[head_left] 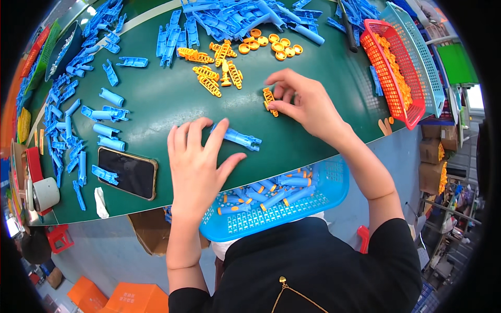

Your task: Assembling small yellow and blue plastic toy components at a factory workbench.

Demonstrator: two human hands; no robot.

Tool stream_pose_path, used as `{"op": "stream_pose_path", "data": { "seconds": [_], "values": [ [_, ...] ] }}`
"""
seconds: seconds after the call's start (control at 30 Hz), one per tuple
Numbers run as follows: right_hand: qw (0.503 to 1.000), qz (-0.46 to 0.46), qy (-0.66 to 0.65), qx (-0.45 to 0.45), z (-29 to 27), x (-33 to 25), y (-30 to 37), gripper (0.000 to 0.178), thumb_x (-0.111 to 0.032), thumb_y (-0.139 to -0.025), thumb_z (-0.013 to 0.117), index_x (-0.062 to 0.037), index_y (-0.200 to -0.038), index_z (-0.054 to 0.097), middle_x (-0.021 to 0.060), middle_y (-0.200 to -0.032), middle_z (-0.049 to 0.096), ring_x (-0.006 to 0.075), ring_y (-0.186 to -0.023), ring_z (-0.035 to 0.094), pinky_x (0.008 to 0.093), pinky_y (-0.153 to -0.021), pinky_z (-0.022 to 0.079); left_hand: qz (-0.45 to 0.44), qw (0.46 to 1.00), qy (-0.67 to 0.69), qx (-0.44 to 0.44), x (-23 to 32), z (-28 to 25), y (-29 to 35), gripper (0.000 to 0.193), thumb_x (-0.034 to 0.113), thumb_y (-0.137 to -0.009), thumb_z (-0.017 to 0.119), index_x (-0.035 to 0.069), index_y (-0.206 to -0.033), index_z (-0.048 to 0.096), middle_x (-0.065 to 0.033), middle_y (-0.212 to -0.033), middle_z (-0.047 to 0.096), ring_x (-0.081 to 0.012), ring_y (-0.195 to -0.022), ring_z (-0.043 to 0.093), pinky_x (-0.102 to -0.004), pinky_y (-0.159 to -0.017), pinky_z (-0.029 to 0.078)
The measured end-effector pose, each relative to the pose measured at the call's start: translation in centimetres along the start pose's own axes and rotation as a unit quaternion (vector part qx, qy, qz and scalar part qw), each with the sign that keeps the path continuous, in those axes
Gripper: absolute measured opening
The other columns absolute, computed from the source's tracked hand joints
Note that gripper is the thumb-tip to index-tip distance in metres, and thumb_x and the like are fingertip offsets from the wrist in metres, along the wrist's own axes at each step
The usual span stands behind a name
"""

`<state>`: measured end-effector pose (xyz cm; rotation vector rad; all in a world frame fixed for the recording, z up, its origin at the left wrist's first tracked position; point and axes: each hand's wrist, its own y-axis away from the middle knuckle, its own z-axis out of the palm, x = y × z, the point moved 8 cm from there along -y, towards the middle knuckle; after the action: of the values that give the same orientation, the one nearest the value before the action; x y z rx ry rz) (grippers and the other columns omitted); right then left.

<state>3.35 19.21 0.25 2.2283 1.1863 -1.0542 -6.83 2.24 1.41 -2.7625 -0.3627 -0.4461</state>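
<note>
My left hand (195, 159) rests over the green table with its fingers spread. Its index finger touches the left end of a blue plastic half-shell (241, 139), which lies on the tabletop. To the right, my right hand (308, 104) has thumb and fingers curled around a small orange ribbed plastic part (270, 101). Farther back are several more orange ribbed parts (209, 78) and a group of small round orange caps (279, 46).
A big pile of blue shells (240, 18) lies at the back, with more scattered left. A phone (128, 175) is at the left front. A blue basket (334, 193) of assembled blue pieces sits below the table edge; a red basket (409, 112) holds orange parts at right.
</note>
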Motion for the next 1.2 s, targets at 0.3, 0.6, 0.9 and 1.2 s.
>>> {"op": "stream_pose_path", "data": {
  "seconds": [0.3,0.6,0.9,1.2],
  "values": [
    [0.995,-0.095,0.007,-0.006,0.3,-0.8,0.0,0.014,-0.009,-0.083,0.069,-0.0029,-0.095,0.065,0.0053,-0.087,0.060,0.0130,-0.069,0.058,0.0269,-0.058,0.044,-0.025,0.999,0.032,0.008,2.6,0.4,1.9,0.043,0.037,-0.062,0.083,0.009,-0.076,0.054,-0.0024,-0.070,0.048,-0.0209,-0.066,0.048,-0.0341,-0.069,0.032],
    [0.988,-0.142,0.029,0.062,0.5,-1.1,0.9,0.006,-0.006,-0.086,0.063,-0.0008,-0.089,0.062,0.0077,-0.085,0.061,0.0185,-0.073,0.059,0.0292,-0.060,0.045,0.089,0.969,0.167,-0.157,2.7,1.8,-0.5,0.091,0.022,-0.055,0.085,0.016,-0.137,0.046,-0.0024,-0.142,0.047,-0.0286,-0.136,0.035,-0.0540,-0.112,0.006],
    [0.974,-0.204,0.056,0.076,3.0,-4.4,5.0,0.010,0.000,-0.077,0.067,-0.0018,-0.085,0.061,0.0101,-0.081,0.060,0.0276,-0.074,0.060,0.0364,-0.064,0.049,0.027,0.983,0.181,-0.027,3.1,2.5,0.0,0.106,0.024,-0.050,0.090,0.008,-0.138,0.033,-0.0013,-0.128,0.056,-0.0231,-0.126,0.045,-0.0552,-0.111,0.010],
    [0.979,-0.189,0.046,0.064,3.6,-4.5,5.1,0.012,0.001,-0.076,0.067,-0.0020,-0.085,0.061,0.0092,-0.083,0.059,0.0273,-0.075,0.058,0.0364,-0.064,0.048,0.021,0.986,0.159,-0.037,3.0,2.7,0.2,0.106,0.023,-0.050,0.090,0.006,-0.137,0.032,-0.0010,-0.129,0.056,-0.0227,-0.127,0.044,-0.0561,-0.111,0.009]
  ]
}}
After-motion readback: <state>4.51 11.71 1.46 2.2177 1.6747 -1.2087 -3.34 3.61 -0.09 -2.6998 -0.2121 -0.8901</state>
